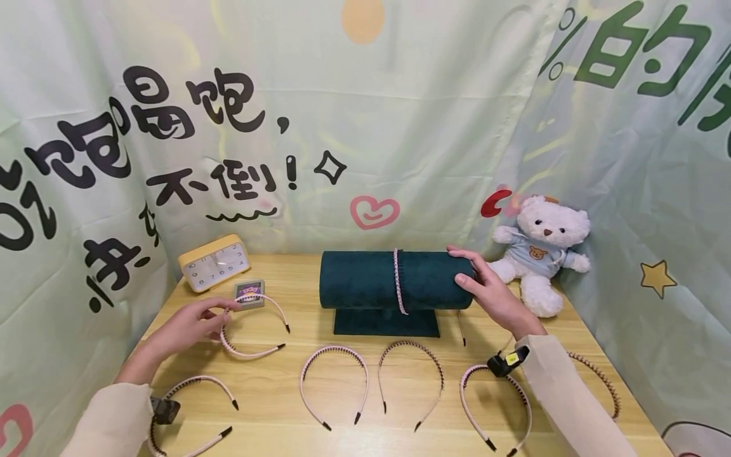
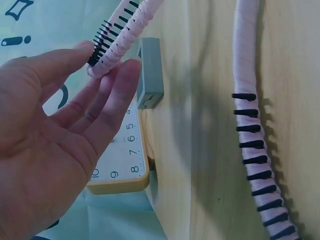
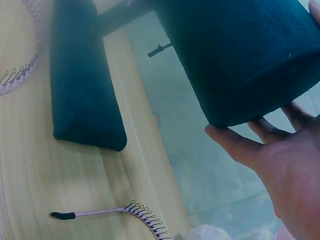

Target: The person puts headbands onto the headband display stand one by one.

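My left hand pinches a pink wrapped headband with a row of black comb teeth inside, thumb and fingertips at its curve. In the head view its two black-tipped ends point right, over the table's left side. My right hand grips the right end of a dark green velvet display roll, thumb in front and fingers at the top edge. Around the middle of the roll sits a braided pale-pink headband. The roll stands on a flat green base. In the right wrist view fingers touch the roll's end rim.
Several headbands lie along the front, among them a pink one, a thin braided one and another pink one. A yellow clock and small grey box are at back left; a white teddy bear sits back right.
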A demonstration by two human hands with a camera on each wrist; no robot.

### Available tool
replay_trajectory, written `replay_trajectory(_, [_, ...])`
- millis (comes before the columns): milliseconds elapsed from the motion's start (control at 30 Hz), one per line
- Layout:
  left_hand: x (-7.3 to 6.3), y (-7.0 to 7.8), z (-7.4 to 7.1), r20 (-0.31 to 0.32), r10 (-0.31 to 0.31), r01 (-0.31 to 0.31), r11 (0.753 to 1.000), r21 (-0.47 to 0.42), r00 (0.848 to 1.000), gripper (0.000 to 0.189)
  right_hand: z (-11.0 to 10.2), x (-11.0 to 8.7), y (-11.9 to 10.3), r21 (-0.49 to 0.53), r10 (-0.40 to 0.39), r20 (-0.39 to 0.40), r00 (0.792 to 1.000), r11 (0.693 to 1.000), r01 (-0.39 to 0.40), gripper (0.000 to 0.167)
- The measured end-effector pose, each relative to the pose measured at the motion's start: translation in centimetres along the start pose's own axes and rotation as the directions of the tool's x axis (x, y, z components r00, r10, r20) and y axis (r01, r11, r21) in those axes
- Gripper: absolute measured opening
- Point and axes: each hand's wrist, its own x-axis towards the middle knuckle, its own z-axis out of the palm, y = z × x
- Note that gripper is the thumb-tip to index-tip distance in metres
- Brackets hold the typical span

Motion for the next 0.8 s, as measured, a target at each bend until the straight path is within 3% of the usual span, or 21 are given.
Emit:
replay_trajectory(400, [-0.5,1.1,-0.9,-0.014,0.064,-0.065,0.995,-0.082,0.998,0.043,-0.1,0.0,0.1,0.017,-0.007,0.011,1.000,1.000,0.006,0.047])
replay_trajectory(633, [-0.5,1.4,-1.0,-0.011,0.040,-0.041,0.989,-0.146,0.999,0.046,-0.1,0.0,0.1,0.021,-0.006,0.015,1.000,1.000,0.006,0.048])
replay_trajectory(800, [-0.3,2.0,-0.9,-0.002,0.054,-0.054,0.981,-0.185,0.999,0.044,-0.1,0.0,0.0,0.027,-0.002,0.013,1.000,1.000,0.001,0.048])
